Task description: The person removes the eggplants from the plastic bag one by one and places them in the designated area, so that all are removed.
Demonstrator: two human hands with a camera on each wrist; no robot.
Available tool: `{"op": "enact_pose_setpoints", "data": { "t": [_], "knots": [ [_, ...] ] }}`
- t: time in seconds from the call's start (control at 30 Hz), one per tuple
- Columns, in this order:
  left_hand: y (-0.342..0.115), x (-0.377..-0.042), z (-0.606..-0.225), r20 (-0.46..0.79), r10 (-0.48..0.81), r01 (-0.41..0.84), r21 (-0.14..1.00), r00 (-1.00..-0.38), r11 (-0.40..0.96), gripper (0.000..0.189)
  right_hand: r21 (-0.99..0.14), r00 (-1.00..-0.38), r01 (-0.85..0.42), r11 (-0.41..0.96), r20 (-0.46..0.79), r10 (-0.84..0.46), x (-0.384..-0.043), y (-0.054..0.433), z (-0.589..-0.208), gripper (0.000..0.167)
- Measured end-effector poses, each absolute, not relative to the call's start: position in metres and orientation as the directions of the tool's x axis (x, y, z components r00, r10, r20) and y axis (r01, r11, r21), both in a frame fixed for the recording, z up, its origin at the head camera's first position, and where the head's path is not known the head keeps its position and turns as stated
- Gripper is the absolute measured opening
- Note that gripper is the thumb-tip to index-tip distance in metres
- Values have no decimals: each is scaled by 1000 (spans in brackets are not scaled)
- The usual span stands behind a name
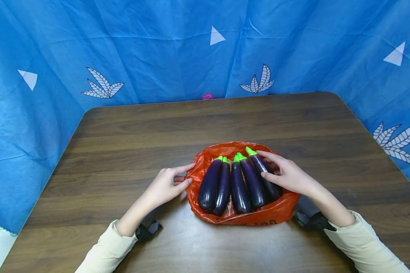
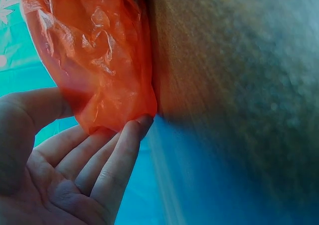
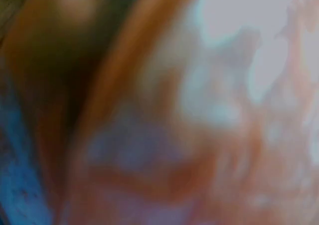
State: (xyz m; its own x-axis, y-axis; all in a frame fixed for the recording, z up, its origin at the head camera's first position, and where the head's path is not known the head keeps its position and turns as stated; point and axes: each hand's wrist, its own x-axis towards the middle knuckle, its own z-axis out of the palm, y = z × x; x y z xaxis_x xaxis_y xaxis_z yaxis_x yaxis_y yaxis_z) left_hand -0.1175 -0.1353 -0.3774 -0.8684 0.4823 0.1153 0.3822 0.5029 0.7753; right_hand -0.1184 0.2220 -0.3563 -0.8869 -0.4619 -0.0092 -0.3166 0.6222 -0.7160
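Several dark purple eggplants (image 1: 240, 189) with bright green stem ends lie side by side in a spread red plastic bag (image 1: 253, 219). My right hand (image 1: 285, 172) is over the rightmost eggplant (image 1: 272, 189), thumb on its upper face and index finger by its stem end; the other fingers are partly hidden. At the bag's left side, my left hand (image 1: 167, 184) touches the plastic with spread thumb and fingertips. In the left wrist view, the left hand's fingers (image 2: 112, 172) rest against the bag's lower edge (image 2: 119, 85). The right wrist view is blurred reddish plastic (image 3: 239, 175).
The bag stands on a dark wood-grain table (image 1: 140, 132). A blue curtain (image 1: 174, 57) with white leaf and triangle prints hangs behind and beside it. Black wrist devices (image 1: 149, 229) sit under both forearms, close over the tabletop.
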Motion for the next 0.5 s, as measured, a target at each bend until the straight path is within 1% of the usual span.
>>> {"op": "enact_pose_setpoints", "data": {
  "t": [0.2,0.5],
  "knots": [
    [-135,-116,-376,101,477,366,782,-873,505,44,-738,-901,-298,605,7,-435,-119,224,-352,62],
    [-135,-116,-375,92,481,364,779,-872,510,45,-765,-923,-269,586,30,-385,-122,227,-348,61]
  ]
}}
